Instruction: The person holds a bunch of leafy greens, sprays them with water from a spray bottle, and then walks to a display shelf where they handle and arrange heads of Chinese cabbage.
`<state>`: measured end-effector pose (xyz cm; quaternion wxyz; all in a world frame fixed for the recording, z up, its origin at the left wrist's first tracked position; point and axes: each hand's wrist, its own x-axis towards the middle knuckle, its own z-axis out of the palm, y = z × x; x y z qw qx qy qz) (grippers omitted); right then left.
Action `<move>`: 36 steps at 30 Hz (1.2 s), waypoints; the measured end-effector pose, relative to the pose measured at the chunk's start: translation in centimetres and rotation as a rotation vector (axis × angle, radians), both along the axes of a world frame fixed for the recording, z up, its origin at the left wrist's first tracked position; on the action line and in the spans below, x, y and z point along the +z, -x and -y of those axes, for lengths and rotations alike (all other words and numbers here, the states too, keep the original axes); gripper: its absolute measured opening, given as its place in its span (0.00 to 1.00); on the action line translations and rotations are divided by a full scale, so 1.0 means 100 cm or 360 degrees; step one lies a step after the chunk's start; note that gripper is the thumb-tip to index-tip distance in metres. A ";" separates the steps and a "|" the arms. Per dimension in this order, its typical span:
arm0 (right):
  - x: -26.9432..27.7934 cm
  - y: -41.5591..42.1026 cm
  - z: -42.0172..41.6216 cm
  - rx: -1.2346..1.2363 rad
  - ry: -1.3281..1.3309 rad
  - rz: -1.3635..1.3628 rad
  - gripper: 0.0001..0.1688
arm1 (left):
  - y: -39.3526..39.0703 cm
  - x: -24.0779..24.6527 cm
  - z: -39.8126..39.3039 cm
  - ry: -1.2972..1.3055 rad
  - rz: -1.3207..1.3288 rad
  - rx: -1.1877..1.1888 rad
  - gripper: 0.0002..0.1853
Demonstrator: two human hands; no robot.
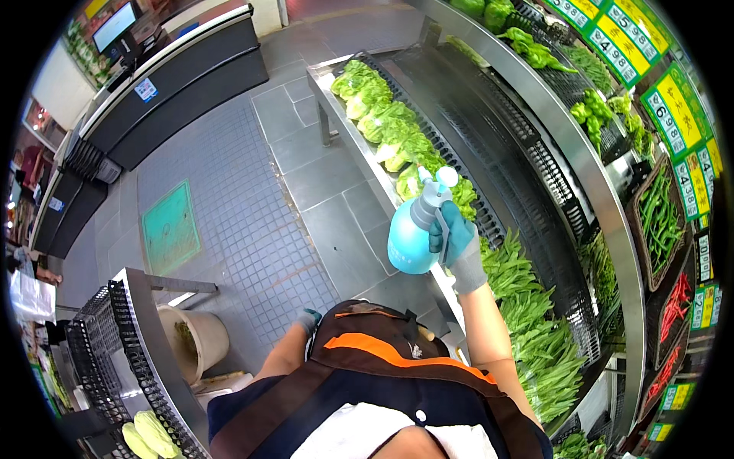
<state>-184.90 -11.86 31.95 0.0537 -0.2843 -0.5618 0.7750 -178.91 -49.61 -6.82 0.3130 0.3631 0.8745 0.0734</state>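
Note:
My right hand [457, 241], in a teal and grey work glove, grips the handle of a light-blue pump spray bottle [410, 238]. The bottle hangs over the front edge of the vegetable stand, its nozzle pointing at a row of green lettuce [395, 123]. Just past my right wrist lie bunches of long-leafed greens [533, 321] on the same stand. My left hand [309, 319], also gloved, hangs low beside the brown apron [378, 327]. Most of it is hidden by the apron, so its fingers cannot be made out.
A metal-framed stand [384, 189] runs along my right, below shelves with green chillies [659, 218], red chillies [675, 307] and price signs [676, 112]. To my left are a white bucket [200, 338], a black crate [97, 344] and Chinese cabbages [150, 436]. Checkout counters [183, 86] stand ahead left.

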 end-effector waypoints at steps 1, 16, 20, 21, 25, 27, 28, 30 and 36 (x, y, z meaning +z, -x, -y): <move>0.001 0.006 0.003 -0.0010 0.0004 -0.0008 0.23 | 0.000 -0.002 0.004 -0.0138 -0.0238 -0.0202 0.03; -0.035 -0.046 0.018 -0.0201 -0.0001 0.0070 0.27 | 0.101 -0.015 -0.012 0.0070 0.1015 0.1505 0.05; -0.029 -0.077 0.019 -0.0314 -0.0020 0.0155 0.26 | 0.128 -0.020 -0.034 -0.0033 0.1135 0.1497 0.06; -0.024 -0.083 0.021 -0.0340 -0.0009 0.0170 0.25 | 0.131 -0.026 -0.037 -0.0054 0.1199 0.1480 0.06; -0.020 -0.121 0.024 -0.0384 -0.0011 0.0134 0.25 | 0.131 -0.039 -0.043 -0.0268 0.1768 0.1563 0.06; -0.021 -0.148 0.031 -0.0509 -0.0038 0.0145 0.25 | 0.120 -0.012 -0.054 -0.0414 0.2048 0.1712 0.05; -0.018 -0.162 0.034 -0.0555 -0.0066 0.0221 0.24 | 0.106 -0.007 -0.061 -0.0350 0.1807 0.1703 0.04; -0.026 -0.197 0.041 -0.0681 -0.0041 0.0214 0.23 | 0.078 0.005 -0.071 -0.0246 0.1327 0.1646 0.04; -0.028 -0.313 0.071 -0.1167 -0.0072 0.0229 0.23 | 0.054 0.004 -0.023 0.0044 0.1448 0.1380 0.02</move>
